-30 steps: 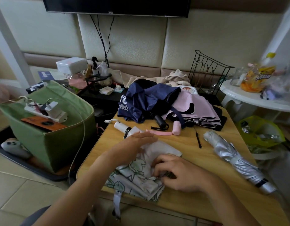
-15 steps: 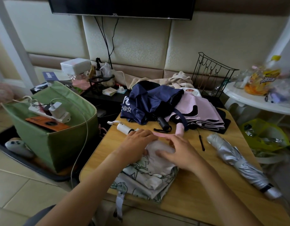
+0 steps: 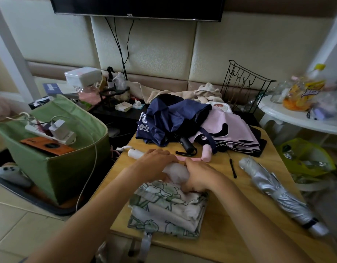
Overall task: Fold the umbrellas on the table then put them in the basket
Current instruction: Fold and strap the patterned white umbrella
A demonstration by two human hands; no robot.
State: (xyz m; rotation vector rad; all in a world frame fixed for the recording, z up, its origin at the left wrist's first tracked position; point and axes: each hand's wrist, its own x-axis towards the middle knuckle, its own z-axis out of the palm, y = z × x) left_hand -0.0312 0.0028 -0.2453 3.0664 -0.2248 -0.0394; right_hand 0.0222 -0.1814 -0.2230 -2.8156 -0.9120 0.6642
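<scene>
Both hands have slid closer together. Left hand (image 3: 156,164) and right hand (image 3: 199,176) squeeze the leafy umbrella (image 3: 169,204) near the table (image 3: 230,215) edge, maybe rolling it. Soft, light cloth; grip the stiff middle.

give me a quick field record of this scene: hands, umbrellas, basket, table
left hand: grips the rolled end of the leaf-print umbrella, near its white handle
right hand: grips the same roll from the other side
leaf-print umbrella: part rolled, loose folds lying at the table's near edge
silver umbrella: rolled and strapped, on the right
navy umbrella: unfolded, at the far side
pink umbrella: unfolded, beside the navy one
green basket: on the floor to the left, holds a power strip
table: wooden
</scene>
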